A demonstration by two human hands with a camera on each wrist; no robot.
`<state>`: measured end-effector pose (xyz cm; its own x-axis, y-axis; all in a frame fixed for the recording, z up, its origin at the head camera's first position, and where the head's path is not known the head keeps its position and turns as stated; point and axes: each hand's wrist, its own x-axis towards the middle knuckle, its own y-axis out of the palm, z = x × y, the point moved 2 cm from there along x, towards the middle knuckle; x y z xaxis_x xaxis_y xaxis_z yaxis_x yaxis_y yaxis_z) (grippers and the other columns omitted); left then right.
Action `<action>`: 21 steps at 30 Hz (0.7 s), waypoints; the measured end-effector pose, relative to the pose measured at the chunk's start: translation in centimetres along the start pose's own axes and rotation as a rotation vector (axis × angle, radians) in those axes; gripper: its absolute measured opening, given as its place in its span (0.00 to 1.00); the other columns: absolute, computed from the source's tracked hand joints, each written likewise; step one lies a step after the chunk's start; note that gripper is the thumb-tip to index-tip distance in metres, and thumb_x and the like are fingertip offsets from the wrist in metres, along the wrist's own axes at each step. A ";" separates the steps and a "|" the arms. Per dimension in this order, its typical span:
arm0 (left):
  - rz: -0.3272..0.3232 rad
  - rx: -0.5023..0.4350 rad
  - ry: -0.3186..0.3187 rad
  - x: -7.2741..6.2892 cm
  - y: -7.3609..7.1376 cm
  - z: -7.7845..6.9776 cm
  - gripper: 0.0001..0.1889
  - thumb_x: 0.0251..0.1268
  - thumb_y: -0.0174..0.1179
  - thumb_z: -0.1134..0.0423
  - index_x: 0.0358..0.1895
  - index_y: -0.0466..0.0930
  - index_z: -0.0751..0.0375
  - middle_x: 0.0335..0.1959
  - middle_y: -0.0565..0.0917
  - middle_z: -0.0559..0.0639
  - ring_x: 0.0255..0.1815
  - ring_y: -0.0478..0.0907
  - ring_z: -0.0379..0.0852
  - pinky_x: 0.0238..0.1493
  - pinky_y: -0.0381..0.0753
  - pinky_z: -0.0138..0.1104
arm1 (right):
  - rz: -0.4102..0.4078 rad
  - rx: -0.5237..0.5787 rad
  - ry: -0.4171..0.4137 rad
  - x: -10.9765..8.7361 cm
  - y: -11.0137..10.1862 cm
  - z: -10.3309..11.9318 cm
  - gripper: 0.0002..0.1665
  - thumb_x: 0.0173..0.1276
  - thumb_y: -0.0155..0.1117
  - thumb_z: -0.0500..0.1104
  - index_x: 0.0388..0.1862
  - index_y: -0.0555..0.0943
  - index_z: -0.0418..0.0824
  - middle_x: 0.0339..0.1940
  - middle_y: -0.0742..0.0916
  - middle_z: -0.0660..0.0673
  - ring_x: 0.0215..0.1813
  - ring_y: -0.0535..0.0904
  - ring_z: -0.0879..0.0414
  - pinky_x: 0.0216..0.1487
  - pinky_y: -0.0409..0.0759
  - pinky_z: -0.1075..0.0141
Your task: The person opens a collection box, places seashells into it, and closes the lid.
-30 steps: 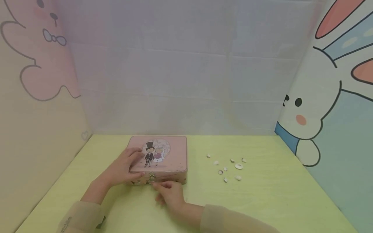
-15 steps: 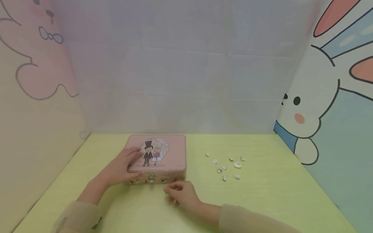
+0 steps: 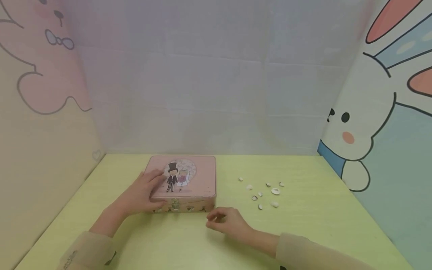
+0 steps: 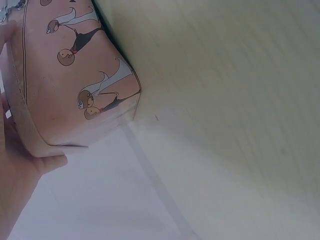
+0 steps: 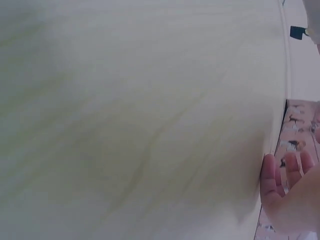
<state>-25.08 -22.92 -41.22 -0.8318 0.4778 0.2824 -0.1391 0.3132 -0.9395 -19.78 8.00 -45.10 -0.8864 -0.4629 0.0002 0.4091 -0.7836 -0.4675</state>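
Note:
A pink tin box (image 3: pixel 199 176) with a bride and groom drawn on its lid stands closed on the table. Its metal clasp (image 3: pixel 175 204) shows at the middle of the front. My left hand (image 3: pixel 140 195) holds the box at its left front corner, fingers over the lid and thumb along the front side. The left wrist view has the same hand (image 4: pixel 20 165) against the box's printed side (image 4: pixel 65 85). Just off the box's right front corner is my right hand (image 3: pixel 231 223), its fingers loosely curled around nothing. In the right wrist view, this hand (image 5: pixel 295 195) appears before the box.
Several small seashells (image 3: pixel 275 191) lie scattered right of the box. A yellow-green cloth (image 3: pixel 320 225) covers the table. A pale sheet (image 3: pixel 216 82) rises behind, with cartoon animal panels on both sides, a rabbit (image 3: pixel 357 120) on the right one.
My right hand has come away from the clasp and moved right, past the box's front right corner. The left hand stays on the box, which has not moved on the table.

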 end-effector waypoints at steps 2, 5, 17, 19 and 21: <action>0.003 0.013 -0.003 -0.1 0.1 -0.1 0.44 0.47 0.67 0.38 0.64 0.67 0.63 0.68 0.65 0.60 0.70 0.57 0.60 0.68 0.47 0.61 | -0.012 -0.043 -0.015 -0.2 -0.8 -0.4 0.13 0.61 0.67 0.46 0.41 0.83 0.39 0.37 0.86 0.50 0.38 0.81 0.60 0.35 0.79 0.72; 0.008 0.048 -0.009 -0.1 0.3 -0.2 0.44 0.48 0.65 0.37 0.65 0.67 0.62 0.69 0.64 0.60 0.70 0.57 0.60 0.67 0.48 0.63 | -0.032 -0.084 -0.014 -0.3 -2.0 -0.8 0.12 0.62 0.66 0.42 0.41 0.82 0.37 0.38 0.86 0.47 0.39 0.80 0.57 0.33 0.79 0.72; -0.047 0.072 -0.004 0.1 0.5 -0.4 0.41 0.47 0.66 0.41 0.63 0.69 0.63 0.67 0.67 0.61 0.69 0.60 0.60 0.63 0.55 0.65 | -0.052 -0.086 -0.033 1.4 -4.4 -2.0 0.30 0.62 0.63 0.33 0.64 0.68 0.34 0.59 0.77 0.34 0.57 0.77 0.41 0.50 0.80 0.62; -0.056 0.073 0.001 0.1 0.6 -0.3 0.41 0.46 0.67 0.41 0.62 0.70 0.63 0.66 0.68 0.61 0.68 0.61 0.60 0.63 0.56 0.64 | -0.019 -0.022 -0.035 1.8 -4.4 -2.1 0.36 0.63 0.62 0.32 0.69 0.61 0.33 0.66 0.71 0.32 0.63 0.71 0.38 0.54 0.78 0.59; -0.067 0.072 0.009 0.0 0.6 -0.2 0.41 0.46 0.67 0.41 0.61 0.70 0.63 0.65 0.68 0.61 0.68 0.61 0.60 0.62 0.57 0.64 | 0.018 0.043 -0.038 2.1 -4.2 -2.2 0.40 0.63 0.61 0.31 0.72 0.56 0.32 0.71 0.64 0.31 0.67 0.66 0.37 0.57 0.76 0.57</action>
<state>-25.07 -22.50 -41.74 -0.8144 0.4657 0.3462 -0.2323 0.2850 -0.9299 -23.84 11.21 -45.07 -0.8700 -0.4923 0.0263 0.4348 -0.7914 -0.4296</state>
